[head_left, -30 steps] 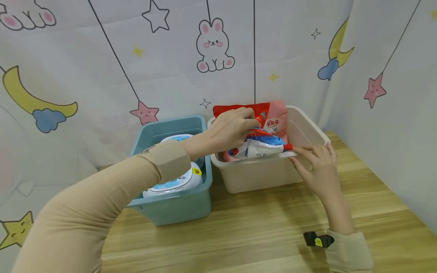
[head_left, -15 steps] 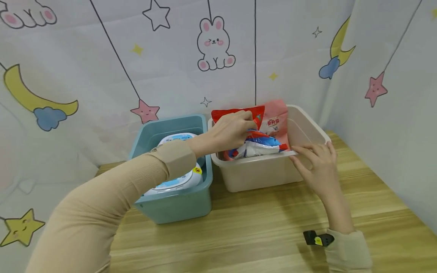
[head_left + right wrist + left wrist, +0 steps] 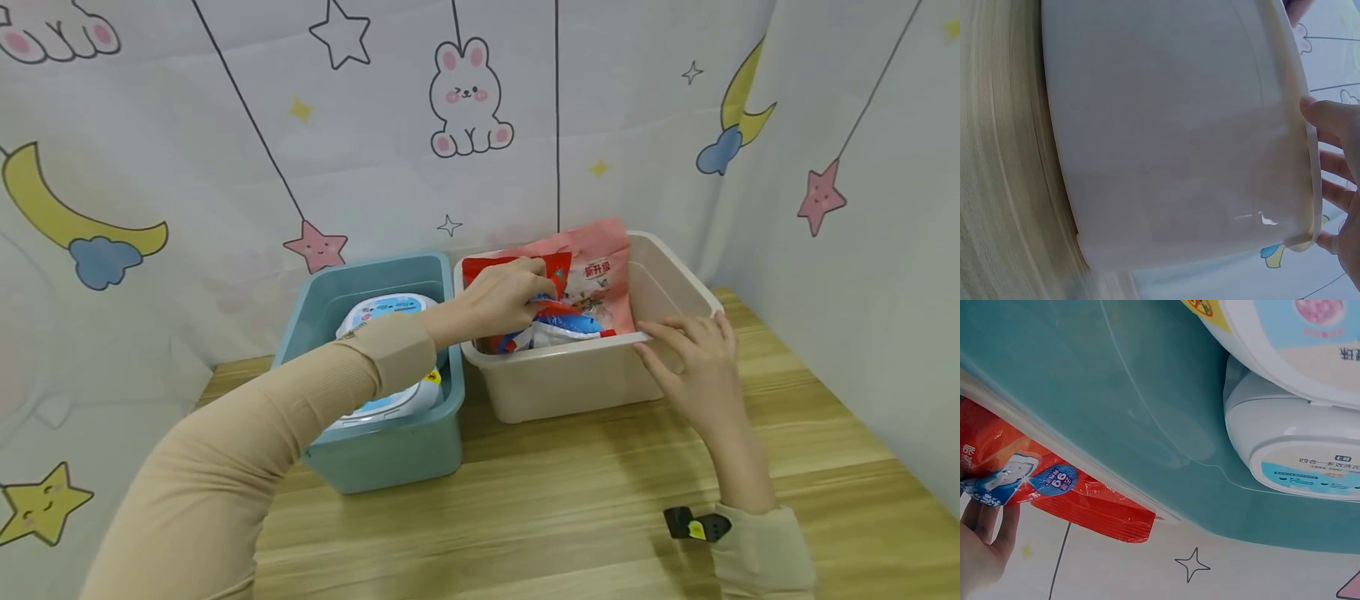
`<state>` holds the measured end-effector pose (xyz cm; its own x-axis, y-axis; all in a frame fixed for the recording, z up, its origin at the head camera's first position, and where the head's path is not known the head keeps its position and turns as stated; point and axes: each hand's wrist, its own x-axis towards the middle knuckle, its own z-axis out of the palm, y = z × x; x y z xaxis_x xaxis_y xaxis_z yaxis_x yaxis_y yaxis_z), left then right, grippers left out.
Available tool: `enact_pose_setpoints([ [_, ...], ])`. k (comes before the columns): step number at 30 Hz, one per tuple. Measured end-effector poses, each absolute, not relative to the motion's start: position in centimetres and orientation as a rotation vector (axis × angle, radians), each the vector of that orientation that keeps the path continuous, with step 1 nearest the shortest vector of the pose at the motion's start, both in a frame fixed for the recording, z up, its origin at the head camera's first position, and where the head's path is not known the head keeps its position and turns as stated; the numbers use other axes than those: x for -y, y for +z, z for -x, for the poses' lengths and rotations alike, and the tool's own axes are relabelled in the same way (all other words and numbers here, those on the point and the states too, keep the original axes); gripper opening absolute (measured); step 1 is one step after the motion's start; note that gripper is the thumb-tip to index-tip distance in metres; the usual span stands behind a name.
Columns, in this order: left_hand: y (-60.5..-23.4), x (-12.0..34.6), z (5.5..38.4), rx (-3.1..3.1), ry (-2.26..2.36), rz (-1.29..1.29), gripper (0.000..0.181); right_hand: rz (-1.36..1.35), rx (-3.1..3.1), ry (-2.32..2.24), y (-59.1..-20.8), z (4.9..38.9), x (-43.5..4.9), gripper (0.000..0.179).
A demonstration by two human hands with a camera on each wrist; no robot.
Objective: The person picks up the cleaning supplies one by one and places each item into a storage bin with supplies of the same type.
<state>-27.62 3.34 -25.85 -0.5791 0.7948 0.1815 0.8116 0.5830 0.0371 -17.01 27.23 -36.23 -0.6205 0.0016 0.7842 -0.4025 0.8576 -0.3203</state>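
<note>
My left hand (image 3: 506,293) reaches over the white bin (image 3: 577,387) and pinches the top of a blue, white and red plastic bag (image 3: 567,320), which is down inside the bin near its front wall. Behind this hand a red bag (image 3: 557,265) leans against a pink bag (image 3: 609,287) with printed characters. The left wrist view shows the red bag (image 3: 1085,500) beside my fingertips. At the bin's front right corner my right hand (image 3: 697,362) grips the rim, with the thumb (image 3: 1329,115) outside and the fingers over the inner side.
A teal bin (image 3: 401,458) stands just left of the white one on the wooden table (image 3: 540,517). It holds white lidded tubs (image 3: 1310,444) with blue labels, partly hidden by my left sleeve (image 3: 322,392). A printed curtain (image 3: 390,133) hangs close behind both bins.
My left hand has lowered the blue, white and red bag deeper into the white bin and shifted slightly left. The red bag sits lower, showing more pink bag. My right hand stays at the rim.
</note>
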Motion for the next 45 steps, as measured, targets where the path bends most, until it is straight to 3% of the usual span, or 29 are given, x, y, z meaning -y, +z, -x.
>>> enact_pose_setpoints([
  [45,-27.9,-3.8,28.7,2.914,0.021,1.414,0.036,-0.298,2.178,0.609,-36.4,17.1,-27.4,0.026],
])
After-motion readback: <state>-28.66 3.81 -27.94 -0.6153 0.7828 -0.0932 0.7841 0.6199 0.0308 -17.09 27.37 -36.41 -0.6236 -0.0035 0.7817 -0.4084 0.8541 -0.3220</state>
